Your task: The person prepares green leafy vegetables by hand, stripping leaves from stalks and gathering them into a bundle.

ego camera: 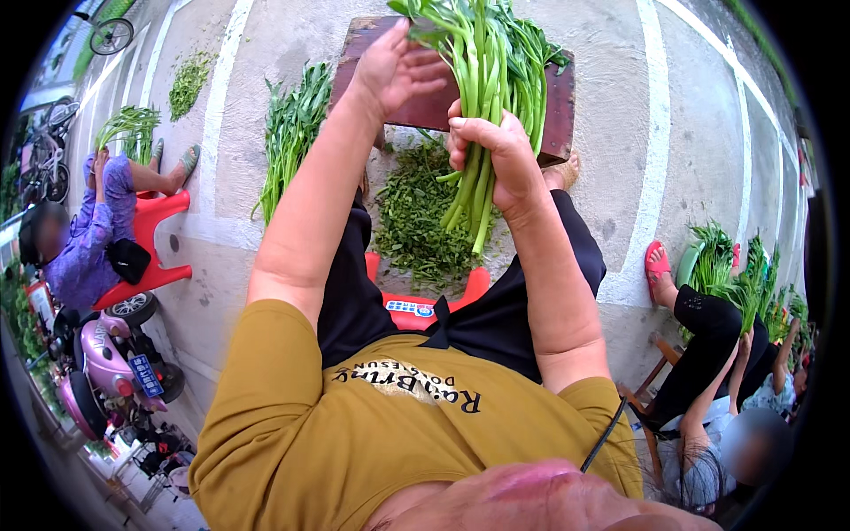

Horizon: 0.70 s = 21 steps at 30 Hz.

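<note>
My right hand (508,156) is closed around the lower stems of a bunch of long leafy greens (481,86), which look like water spinach. The bunch's leaves point away from me, and its stem ends hang below the hand. To its left, my left hand (406,74) is raised with spread, slightly blurred fingers, and nothing shows in it. The leaves near its fingertips may touch it; I cannot tell. More greens (534,73) lie on a dark red wooden bench (558,126) behind the held bunch. Trimmed leaves (425,219) form a heap on the ground between my legs.
Another bunch of greens (295,133) lies left of the bench. Beneath me is a red plastic stool (412,312). A person (99,219) sits at the left near a parked scooter (109,365). More people (697,398) sit at the right with greens (714,265).
</note>
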{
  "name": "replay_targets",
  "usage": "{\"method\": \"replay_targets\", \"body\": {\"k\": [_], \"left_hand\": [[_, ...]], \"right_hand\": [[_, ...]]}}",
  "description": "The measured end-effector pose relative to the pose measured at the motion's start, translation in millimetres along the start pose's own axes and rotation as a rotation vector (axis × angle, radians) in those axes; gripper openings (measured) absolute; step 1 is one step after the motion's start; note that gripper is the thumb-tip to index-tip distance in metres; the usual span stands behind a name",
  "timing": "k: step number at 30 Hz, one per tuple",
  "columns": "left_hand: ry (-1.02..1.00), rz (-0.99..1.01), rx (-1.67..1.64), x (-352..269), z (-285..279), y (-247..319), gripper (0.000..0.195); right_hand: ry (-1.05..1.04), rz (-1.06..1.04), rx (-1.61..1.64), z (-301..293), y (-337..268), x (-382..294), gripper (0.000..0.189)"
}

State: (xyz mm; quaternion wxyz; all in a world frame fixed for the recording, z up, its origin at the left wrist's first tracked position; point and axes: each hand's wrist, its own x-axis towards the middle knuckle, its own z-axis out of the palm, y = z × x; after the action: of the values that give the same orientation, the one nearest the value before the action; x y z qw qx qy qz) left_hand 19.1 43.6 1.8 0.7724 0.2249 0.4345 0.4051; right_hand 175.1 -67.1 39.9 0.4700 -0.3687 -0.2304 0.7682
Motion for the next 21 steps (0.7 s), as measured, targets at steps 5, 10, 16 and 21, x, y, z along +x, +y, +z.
{"method": "replay_targets", "body": {"k": [5, 10, 16, 21], "left_hand": [[0.217, 0.019, 0.047, -37.9, -23.9, -22.8, 0.035], [-0.026, 0.029, 0.194, -70.9, -1.8, -31.6, 0.021], [-0.104, -0.071, 0.238, -67.2, 2.9, -44.3, 0.026], [-0.141, -0.017, 0.264, -58.8, 9.3, -40.4, 0.026]], "right_hand": [[0.093, 0.066, 0.083, -1.5, 17.0, 1.2, 0.016], [0.096, 0.080, 0.105, 0.6, 20.9, 3.3, 0.014], [0.143, 0.055, 0.150, -3.9, 22.2, 8.4, 0.013], [0.181, 0.036, 0.136, -7.0, 25.1, 13.8, 0.015]]}}
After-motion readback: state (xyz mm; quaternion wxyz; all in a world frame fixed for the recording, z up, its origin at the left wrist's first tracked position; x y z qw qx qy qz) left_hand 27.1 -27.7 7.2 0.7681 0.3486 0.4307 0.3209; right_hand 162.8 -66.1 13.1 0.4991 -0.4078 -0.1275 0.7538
